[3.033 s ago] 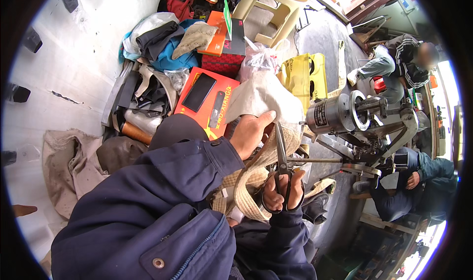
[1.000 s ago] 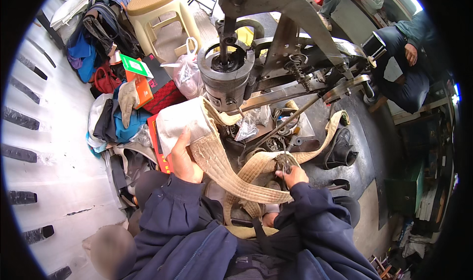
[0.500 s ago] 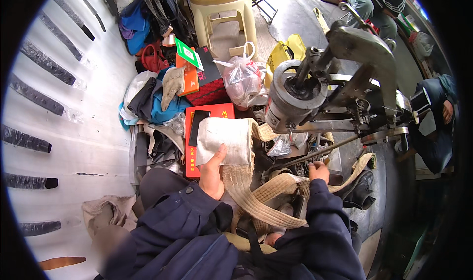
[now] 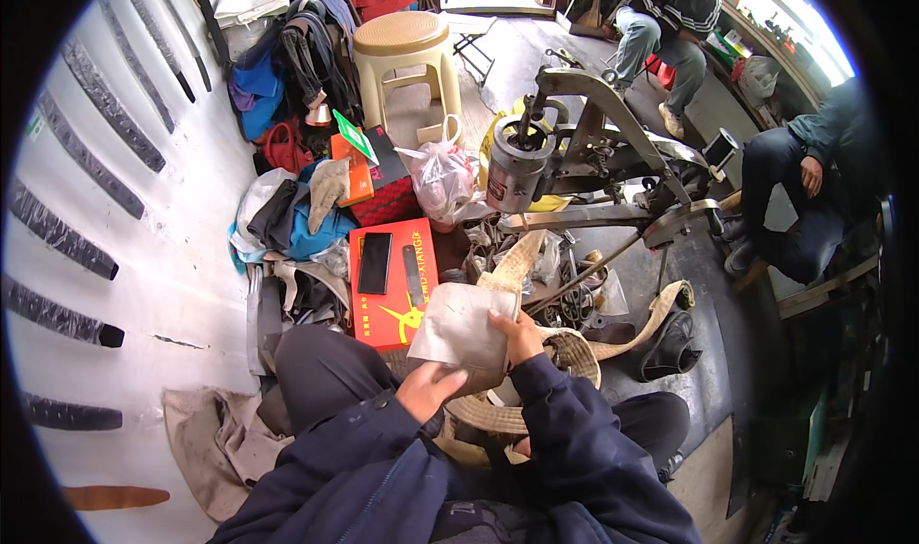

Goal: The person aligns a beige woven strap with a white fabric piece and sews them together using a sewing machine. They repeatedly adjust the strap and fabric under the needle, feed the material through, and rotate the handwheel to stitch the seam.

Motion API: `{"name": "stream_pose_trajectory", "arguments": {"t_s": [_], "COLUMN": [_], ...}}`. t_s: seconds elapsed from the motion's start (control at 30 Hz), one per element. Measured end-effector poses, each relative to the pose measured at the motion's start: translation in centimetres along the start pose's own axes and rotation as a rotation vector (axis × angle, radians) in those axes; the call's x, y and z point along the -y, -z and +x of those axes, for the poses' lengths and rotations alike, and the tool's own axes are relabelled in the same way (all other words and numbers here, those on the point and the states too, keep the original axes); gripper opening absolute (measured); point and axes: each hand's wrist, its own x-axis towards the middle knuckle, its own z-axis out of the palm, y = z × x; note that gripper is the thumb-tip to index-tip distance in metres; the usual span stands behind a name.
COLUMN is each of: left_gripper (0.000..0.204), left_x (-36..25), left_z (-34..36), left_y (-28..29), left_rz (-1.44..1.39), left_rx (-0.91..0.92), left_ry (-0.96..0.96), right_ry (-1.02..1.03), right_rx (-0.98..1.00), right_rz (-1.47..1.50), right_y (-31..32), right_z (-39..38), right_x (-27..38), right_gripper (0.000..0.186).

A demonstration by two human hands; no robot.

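Observation:
My left hand (image 4: 429, 389) grips the lower edge of a pale grey fabric patch (image 4: 461, 326) held over my lap. On the patch's right edge sits my right hand (image 4: 518, 334), thumb on top. The patch is joined to a wide tan webbing strap (image 4: 576, 351) that loops under both hands and runs right toward a black shoe (image 4: 672, 345). Another end of the strap (image 4: 514, 261) rises toward the grey hand-cranked stitching machine (image 4: 565, 156) just beyond my hands.
An orange box (image 4: 394, 306) with a black phone (image 4: 373, 262) on it lies left of the patch. Behind are a knotted plastic bag (image 4: 440, 175), a beige stool (image 4: 407, 51), heaped clothes and bags (image 4: 287, 214). Two people (image 4: 814, 175) sit at the upper right.
The view has swung, so the machine now sits farther off. My right hand left the strap beside the machine and joined the left on the patch, now raised nearer me.

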Motion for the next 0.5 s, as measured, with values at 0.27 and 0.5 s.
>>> {"name": "stream_pose_trajectory", "arguments": {"t_s": [0.27, 0.5], "left_gripper": [0.052, 0.074], "left_x": [-0.5, 1.3], "left_z": [-1.5, 4.2], "left_y": [-0.5, -0.4], "left_rz": [0.172, -0.196], "left_rx": [-0.251, -0.017], "left_ry": [-0.309, 0.131], "right_ry": [0.154, 0.314], "right_rx": [-0.056, 0.021], "right_rz": [-0.095, -0.694], "right_y": [-2.3, -5.2], "right_z": [-2.6, -8.3], "right_x": [-5.6, -6.3], "right_gripper": [0.038, 0.088]}}
